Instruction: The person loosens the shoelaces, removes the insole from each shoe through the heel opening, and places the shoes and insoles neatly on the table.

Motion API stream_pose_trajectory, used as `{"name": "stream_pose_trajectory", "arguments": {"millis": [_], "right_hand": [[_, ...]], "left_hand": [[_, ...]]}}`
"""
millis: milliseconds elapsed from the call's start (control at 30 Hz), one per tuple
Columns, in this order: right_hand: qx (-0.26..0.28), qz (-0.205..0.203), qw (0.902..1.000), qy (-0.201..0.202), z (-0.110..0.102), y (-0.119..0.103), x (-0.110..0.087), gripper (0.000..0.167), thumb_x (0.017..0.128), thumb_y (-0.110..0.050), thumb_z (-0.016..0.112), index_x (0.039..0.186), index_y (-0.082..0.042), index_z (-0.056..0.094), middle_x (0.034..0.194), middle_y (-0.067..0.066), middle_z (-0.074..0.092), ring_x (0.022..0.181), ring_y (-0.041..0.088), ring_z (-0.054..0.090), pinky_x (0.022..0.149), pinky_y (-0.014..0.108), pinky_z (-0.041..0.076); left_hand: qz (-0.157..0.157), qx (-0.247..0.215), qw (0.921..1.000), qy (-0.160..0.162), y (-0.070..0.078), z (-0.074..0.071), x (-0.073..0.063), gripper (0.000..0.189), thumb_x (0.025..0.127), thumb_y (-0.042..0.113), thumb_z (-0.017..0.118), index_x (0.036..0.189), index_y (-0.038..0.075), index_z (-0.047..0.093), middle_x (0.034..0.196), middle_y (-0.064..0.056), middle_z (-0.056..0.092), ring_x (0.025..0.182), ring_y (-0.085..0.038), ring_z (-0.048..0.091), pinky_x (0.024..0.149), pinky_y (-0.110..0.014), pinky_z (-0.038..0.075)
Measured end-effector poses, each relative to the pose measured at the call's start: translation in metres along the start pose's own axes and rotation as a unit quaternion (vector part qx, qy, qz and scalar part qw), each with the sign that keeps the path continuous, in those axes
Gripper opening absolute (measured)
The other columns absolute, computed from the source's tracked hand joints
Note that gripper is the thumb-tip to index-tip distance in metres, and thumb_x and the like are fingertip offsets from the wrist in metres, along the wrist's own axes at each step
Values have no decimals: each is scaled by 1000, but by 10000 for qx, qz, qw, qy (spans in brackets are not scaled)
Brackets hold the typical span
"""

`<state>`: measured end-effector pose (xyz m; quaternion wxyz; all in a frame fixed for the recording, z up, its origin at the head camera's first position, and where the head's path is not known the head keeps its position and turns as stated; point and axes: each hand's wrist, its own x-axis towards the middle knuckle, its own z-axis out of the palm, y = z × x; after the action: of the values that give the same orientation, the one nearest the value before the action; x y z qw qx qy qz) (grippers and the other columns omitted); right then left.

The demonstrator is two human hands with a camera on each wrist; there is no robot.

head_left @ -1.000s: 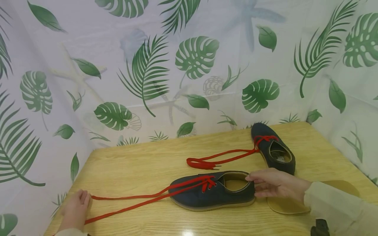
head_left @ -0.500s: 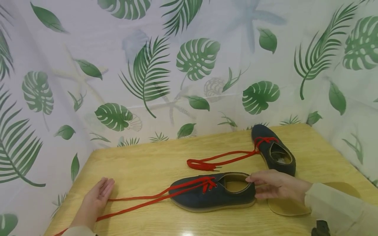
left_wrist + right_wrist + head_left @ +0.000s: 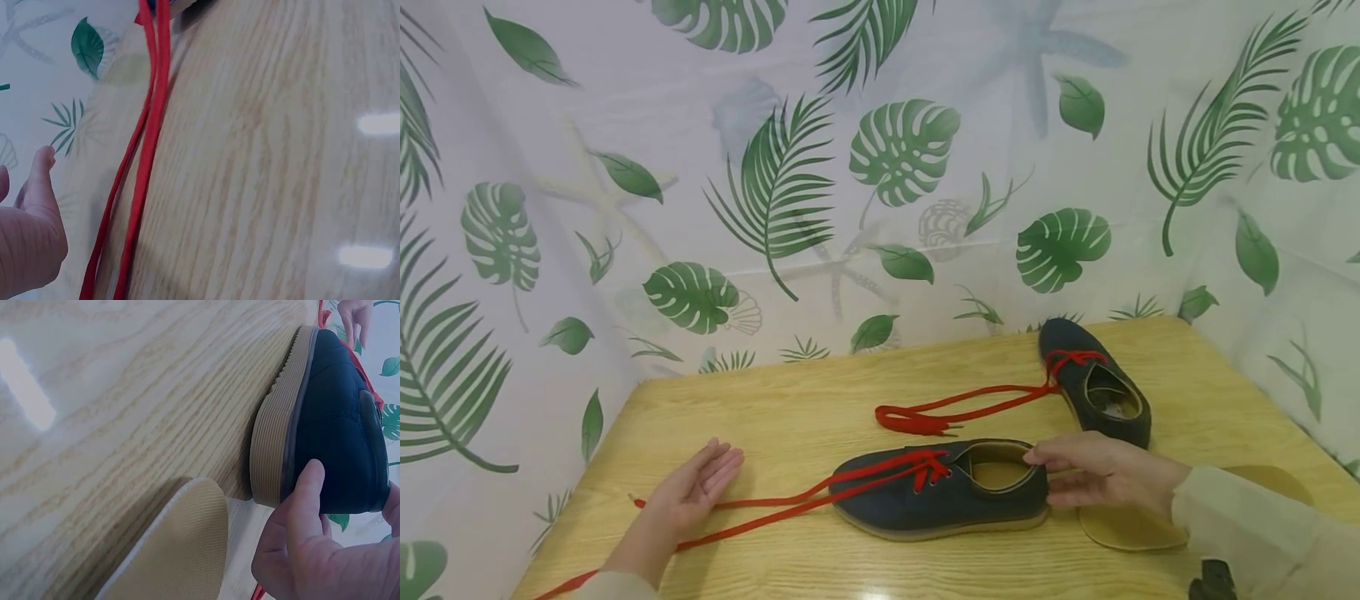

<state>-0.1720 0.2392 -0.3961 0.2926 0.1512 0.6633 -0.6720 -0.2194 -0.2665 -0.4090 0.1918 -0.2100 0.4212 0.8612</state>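
A dark blue shoe (image 3: 880, 500) with a tan sole lies on its sole, toe to the left. My right hand (image 3: 1101, 471) holds its heel, the thumb at the collar rim and the fingers against the outside of the back. Red laces (image 3: 760, 524) run loose from its eyelets over the toe and leftward across the table. Over these strands my left hand (image 3: 688, 492) is spread with straight fingers and nothing in its grasp. In the left wrist view the two lace strands (image 3: 145, 156) pass beside that hand.
Another dark blue shoe (image 3: 1075, 362) stands at the back right, its red laces (image 3: 917, 417) looped out to the left. A tan insole (image 3: 181, 550) lies on the wooden table (image 3: 760, 400) under my right forearm. Leaf-printed cloth (image 3: 820, 183) surrounds the table.
My left hand has come off the lace ends at the left and moved right toward the shoe's toe, its fingers straightening. The right hand and both shoes have stayed in place.
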Motion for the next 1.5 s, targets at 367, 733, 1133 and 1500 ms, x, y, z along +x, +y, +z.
{"name": "stream_pose_trajectory", "arguments": {"millis": [367,733,1133,1500], "right_hand": [[-38,77,9999,95,0,0,0,15,91,-19,61,94,-11,74,123,22,45,87,21,60,76,33,57],[-58,73,9999,83,2,2,-1,15,90,-20,62,95,-11,73,117,17,50,84,20,59,74,32,58],[-14,66,9999,76,1,3,-1,17,92,-21,60,91,-13,75,110,12,52,86,20,59,76,34,57],[-287,54,9992,259,0,2,0,16,89,-24,63,94,-14,74,101,4,61,84,16,65,77,38,57]], "left_hand": [[-420,1557,9844,-701,-24,23,6,66,98,29,53,144,-8,23,103,-10,70,99,-19,67,93,-27,49],[-688,1553,9792,-1111,-39,59,-2,48,98,26,54,132,-6,43,101,-10,70,95,-17,69,88,-25,52],[-1241,1441,9606,-2026,-68,104,-11,33,101,27,47,109,1,65,99,-9,71,90,-15,70,79,-23,55],[-1531,2266,9386,-2103,-92,144,-8,48,98,25,53,133,-7,46,104,-10,69,91,-14,69,81,-24,55]]}}
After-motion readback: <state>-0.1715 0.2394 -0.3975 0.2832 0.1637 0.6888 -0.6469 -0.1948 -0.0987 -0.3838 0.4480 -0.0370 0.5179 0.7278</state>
